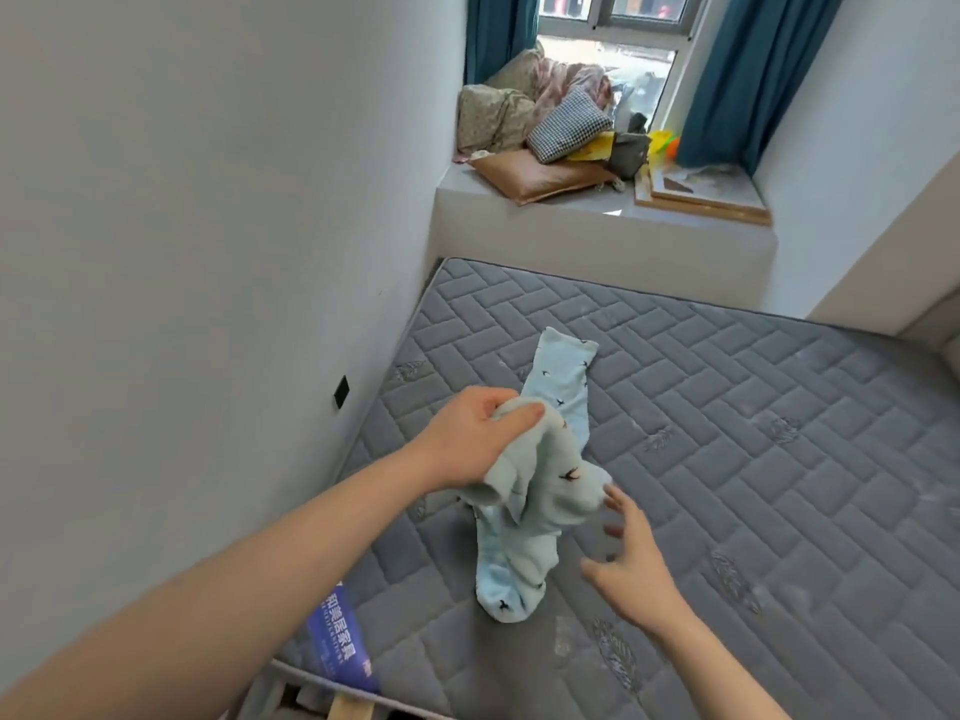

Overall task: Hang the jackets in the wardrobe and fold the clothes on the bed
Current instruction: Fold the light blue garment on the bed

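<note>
Mattress (727,459) grey quilted, white walls (208,200)

A grey quilted mattress (727,433) is set against white walls (208,200). Behind it, a raised sill (571,220) is piled with cushions (569,124) and boards (701,192). The daylit window (608,39) is flanked by teal curtains (748,70).

Your left hand (470,439) grips the garment (540,491) above the mattress (753,459), your right hand (631,558) just beside it on the right. Wall (208,226) left; window ledge (597,220) behind the mattress, pillows (545,127) on it.
</note>
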A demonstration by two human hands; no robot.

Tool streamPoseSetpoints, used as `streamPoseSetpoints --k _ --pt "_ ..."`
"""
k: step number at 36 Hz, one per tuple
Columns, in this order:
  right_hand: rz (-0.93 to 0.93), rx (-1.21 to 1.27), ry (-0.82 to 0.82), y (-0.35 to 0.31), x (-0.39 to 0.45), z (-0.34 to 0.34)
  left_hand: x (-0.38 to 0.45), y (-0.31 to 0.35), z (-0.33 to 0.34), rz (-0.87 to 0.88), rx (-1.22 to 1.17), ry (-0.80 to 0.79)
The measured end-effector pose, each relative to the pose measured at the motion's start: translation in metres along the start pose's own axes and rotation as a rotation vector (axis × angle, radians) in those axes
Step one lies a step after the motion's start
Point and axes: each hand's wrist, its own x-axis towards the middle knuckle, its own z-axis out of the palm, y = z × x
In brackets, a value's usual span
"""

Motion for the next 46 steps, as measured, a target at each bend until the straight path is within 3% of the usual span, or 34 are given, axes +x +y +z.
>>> streamPoseSetpoints --k 2,6,15,18,21,23,27,31,34,37,41,44,46 --pt "-0.111 -0.026 -0.009 -0.015 -0.004 0.024 0.002 0.018 -0.005 0.052 -0.024 -0.056" --pt "-0.315 0.073 0.142 -0.063 0.004 0.049 0.005 0.052 -0.026 0.137 -0.084 -0.145" --pt "-0.231 0.037 0.227 -0.15 0.04 0.056 0.048 0.075 -0.092 0.159 -0.218 -0.034" --pt "-0.231 0.179 0.272 -0.172 0.038 0.049 0.058 0.047 -0.104 0.027 -0.282 0.039" --pt "-0.195 0.455 0.374 -0.195 0.042 0.035 0.039 -0.01 -0.098 -0.053 -0.136 0.152" --pt "-0.162 0.589 0.404 -0.212 0.045 0.023 0.016 -0.055 -0.084 -0.136 -0.103 0.038" --pt "-0.148 0.748 0.432 -0.242 0.049 0.007 -0.037 -0.116 -0.049 -0.253 -0.079 -0.346" --pt "-0.156 0.847 0.435 -0.264 0.051 0.001 -0.069 -0.141 -0.023 -0.316 0.124 -0.422" --pt "-0.133 0.92 0.455 -0.269 0.052 -0.005 -0.067 -0.161 -0.024 -0.312 0.35 -0.213" --pt "-0.084 0.947 0.507 -0.26 0.052 -0.016 -0.06 -0.162 -0.052 -0.377 0.389 -0.082" --pt "0.043 0.968 0.537 -0.232 0.05 -0.03 -0.043 -0.139 -0.096 -0.405 0.246 -0.028" --pt "0.231 0.742 0.45 -0.197 0.047 -0.023 -0.026 -0.101 -0.114 -0.385 0.048 0.013" --pt "0.252 0.523 0.349 -0.179 0.032 -0.001 -0.014 -0.071 -0.118 -0.375 -0.12 0.034"
